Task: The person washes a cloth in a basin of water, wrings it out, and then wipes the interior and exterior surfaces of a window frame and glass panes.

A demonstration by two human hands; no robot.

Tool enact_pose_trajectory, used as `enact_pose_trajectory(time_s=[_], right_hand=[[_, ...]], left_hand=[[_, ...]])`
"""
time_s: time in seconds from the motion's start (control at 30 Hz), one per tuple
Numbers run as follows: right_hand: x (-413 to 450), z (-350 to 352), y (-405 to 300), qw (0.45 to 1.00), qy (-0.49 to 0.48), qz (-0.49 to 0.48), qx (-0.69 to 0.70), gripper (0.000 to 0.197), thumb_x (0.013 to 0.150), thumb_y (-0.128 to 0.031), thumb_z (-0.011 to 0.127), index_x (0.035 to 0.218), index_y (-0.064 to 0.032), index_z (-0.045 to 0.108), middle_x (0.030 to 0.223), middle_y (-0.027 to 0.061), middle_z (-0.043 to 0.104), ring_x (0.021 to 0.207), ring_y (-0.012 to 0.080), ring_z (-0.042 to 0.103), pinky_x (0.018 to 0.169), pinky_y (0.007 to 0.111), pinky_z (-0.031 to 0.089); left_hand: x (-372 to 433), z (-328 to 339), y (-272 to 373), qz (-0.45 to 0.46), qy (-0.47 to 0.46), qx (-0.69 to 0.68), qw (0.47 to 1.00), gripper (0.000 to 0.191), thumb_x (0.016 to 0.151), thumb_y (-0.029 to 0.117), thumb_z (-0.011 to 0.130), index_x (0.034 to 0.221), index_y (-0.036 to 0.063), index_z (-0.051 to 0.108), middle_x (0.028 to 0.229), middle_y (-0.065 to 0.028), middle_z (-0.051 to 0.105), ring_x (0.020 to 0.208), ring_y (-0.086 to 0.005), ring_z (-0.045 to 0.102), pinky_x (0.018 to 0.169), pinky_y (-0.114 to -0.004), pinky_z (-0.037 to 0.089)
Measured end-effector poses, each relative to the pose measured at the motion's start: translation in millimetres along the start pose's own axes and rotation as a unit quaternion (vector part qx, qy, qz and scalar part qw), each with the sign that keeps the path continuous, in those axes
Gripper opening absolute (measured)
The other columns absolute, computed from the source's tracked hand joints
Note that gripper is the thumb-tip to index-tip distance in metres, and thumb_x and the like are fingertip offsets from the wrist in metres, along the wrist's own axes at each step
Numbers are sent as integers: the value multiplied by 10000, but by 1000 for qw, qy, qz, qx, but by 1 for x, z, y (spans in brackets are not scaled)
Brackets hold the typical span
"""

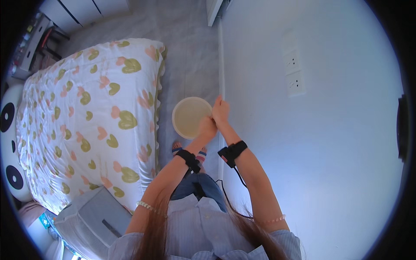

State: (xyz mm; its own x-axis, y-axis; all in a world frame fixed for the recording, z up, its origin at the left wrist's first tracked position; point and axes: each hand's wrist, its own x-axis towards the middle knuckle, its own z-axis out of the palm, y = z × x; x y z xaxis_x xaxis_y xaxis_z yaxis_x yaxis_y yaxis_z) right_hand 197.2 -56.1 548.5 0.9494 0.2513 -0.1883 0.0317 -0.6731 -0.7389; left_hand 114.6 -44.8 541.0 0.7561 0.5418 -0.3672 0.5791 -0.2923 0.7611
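Observation:
Both fists meet at the right rim of a round cream-coloured basin [188,112], which stands on the grey floor between the bed and the wall. My left hand [208,127] is curled over the basin's lower right part. Touching it, my right hand [221,111] is closed just beyond the rim, on the wall side, with its thumb side up. Whether a small thing is pinched between the fists is hidden. Black straps with small devices are on both wrists, and a black cable runs from the right one. Whether the basin holds water I cannot tell.
A bed with a heart-patterned cover [97,113] lies at left, a grey fabric storage box [94,217] by its lower corner. The white wall [325,130] with sockets [294,73] rises close at right. My sandalled feet [177,148] stand just below the basin.

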Motion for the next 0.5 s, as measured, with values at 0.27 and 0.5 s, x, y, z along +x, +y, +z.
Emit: enact_pose_trajectory(time_s=[0.27,0.5], right_hand=[[-17,-94,-50,829,-383,82,399,277,883,-318,543,802,-54,537,618,34,538,534,98,527,472,209,407],[-34,-116,-71,773,-448,-8,450,241,901,-261,521,808,-39,529,556,14,512,453,86,479,433,201,387]], left_hand=[[-19,-80,47,-170,-350,-357,849,277,759,187,641,606,129,418,473,46,340,377,-67,316,330,-243,200],[-34,-96,59,-160,-594,-564,551,320,874,160,539,595,156,383,498,76,304,388,-14,232,343,-188,145]])
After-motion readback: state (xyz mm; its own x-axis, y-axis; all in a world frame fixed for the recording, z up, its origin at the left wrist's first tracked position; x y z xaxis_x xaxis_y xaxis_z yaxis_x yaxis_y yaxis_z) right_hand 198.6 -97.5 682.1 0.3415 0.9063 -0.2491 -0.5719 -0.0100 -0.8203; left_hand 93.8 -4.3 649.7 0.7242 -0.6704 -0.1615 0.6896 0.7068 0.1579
